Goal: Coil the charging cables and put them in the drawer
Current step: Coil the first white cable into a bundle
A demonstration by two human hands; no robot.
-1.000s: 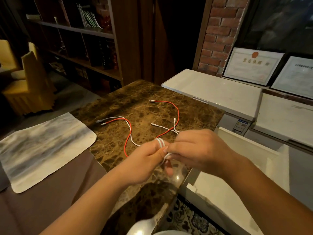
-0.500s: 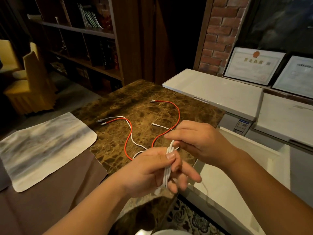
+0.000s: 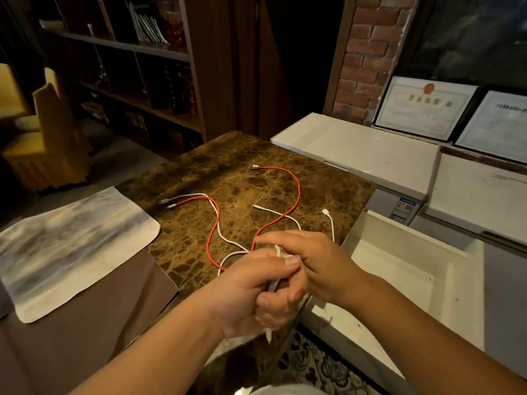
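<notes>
Left hand (image 3: 256,292) now fisted around white cable (image 3: 273,283), right hand (image 3: 310,260) lower

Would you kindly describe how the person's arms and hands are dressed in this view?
Both forearms are bare as far as the frame shows: no sleeves, gloves, watch or bracelets. The left hand and right hand show no rings on the visible fingers, with short, unpainted nails. A pale garment edge shows at the bottom.

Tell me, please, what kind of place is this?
Probably a small shop or restaurant counter: framed licences lean on a brick wall, white chest freezers stand beside a marble counter, and covered chairs stand behind.
</notes>
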